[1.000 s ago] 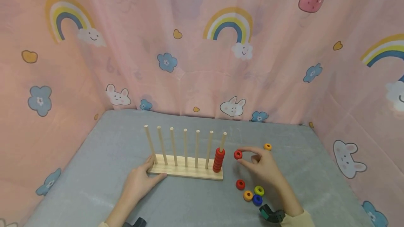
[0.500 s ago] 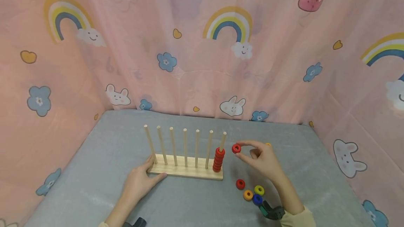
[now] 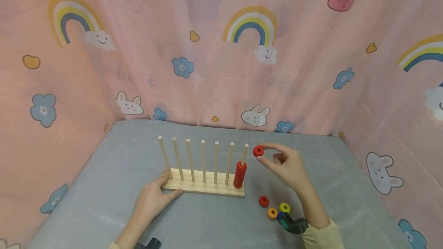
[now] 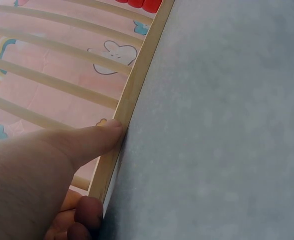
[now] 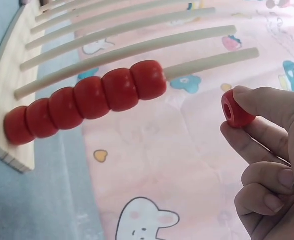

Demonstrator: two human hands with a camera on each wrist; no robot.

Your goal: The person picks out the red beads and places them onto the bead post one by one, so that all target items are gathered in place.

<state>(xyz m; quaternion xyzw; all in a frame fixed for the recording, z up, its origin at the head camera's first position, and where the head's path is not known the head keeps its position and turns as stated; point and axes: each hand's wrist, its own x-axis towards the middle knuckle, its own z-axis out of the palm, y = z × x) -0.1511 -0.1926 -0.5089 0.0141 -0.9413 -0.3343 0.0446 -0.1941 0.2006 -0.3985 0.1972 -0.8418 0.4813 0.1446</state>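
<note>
A wooden peg rack (image 3: 204,187) with several upright pegs stands on the table. Its rightmost peg carries a stack of red beads (image 5: 89,97), and the bare tip of that peg sticks out above them. My left hand (image 3: 152,201) grips the rack's left end, the thumb along the front edge of the base. Between thumb and fingertips my right hand (image 3: 287,166) pinches a red bead (image 3: 258,151), held in the air just right of the rightmost peg's top and apart from it. The bead's hole shows in the right wrist view (image 5: 228,111).
Loose on the table right of the rack lie another red bead (image 3: 264,201), an orange bead (image 3: 272,213), a yellow-green bead (image 3: 284,208) and a blue bead partly covered by the right wrist's black device (image 3: 294,224). A pink patterned curtain (image 3: 214,87) hangs behind the table.
My right hand has lifted the red bead upward and slightly left, to about the height of the rightmost peg's tip. The left hand and the rack stay where they were.
</note>
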